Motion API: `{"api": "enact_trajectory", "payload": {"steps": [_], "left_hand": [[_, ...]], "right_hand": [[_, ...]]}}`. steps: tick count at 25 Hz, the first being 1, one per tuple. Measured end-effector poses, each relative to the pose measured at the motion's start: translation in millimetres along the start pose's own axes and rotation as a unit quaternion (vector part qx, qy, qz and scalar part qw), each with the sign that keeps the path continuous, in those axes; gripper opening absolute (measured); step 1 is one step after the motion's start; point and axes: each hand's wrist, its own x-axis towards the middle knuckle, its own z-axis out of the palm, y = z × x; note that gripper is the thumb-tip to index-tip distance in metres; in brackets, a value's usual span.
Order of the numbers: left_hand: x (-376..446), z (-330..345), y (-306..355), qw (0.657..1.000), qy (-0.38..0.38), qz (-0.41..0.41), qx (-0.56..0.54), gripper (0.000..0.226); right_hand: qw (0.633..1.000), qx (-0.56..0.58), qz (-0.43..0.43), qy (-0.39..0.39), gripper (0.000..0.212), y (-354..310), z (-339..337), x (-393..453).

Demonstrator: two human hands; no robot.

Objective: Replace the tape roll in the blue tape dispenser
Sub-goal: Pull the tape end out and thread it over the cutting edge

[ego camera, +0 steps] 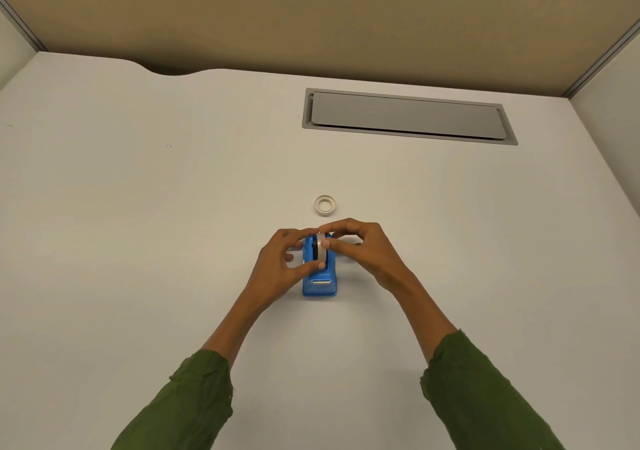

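The left hand (289,259) comes in from the left side of the blue tape dispenser (319,281), which stands on the white desk (138,207) just in front of the person. Its thumb lies across the lower front of the tape roll (320,249) and its fingers (304,233) curl over the top, so it is pinching the roll. The roll sits upright in the middle of the dispenser, its clear band facing the camera and a dark hub showing at its left edge. The right hand (360,248) closes on the same roll from the other side, fingertips meeting those of the left hand at the top. Whether the roll is fully seated cannot be told. Behind the hands, well apart from the dispenser, 1 second roll (325,204) lies flat on the desk, a thin white ring that looks like a nearly spent core.

The roll is probably light and stiff, though its smooth outer face may slip, so a hold on the 2 flat sides near the hub seems safest. The dispenser likely has a weighted base and should stay put.
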Motion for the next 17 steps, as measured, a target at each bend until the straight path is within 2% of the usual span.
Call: {"api": "enact_trajectory", "payload": {"steps": [2, 5, 11, 17], "left_hand": [[0, 0, 0, 1.0, 0.006, -0.003, -0.007, 0.057], [1, 1, 0, 1.0, 0.009, -0.006, -0.008, 0.056], [1, 2, -1, 1.0, 0.007, -0.006, -0.006, 0.056], [1, 1, -2, 1.0, 0.005, -0.006, -0.006, 0.055]], "right_hand": [[0.999, -0.017, -0.009, -0.044, 0.033, 3, -3, -4], [0.998, -0.027, -0.022, -0.044, 0.038, 4, -3, -4], [0.999, -0.009, -0.023, 0.021, 0.016, 4, 7, 0], [0.999, 0.013, -0.006, 0.049, 0.006, 1, 9, 5]]}}
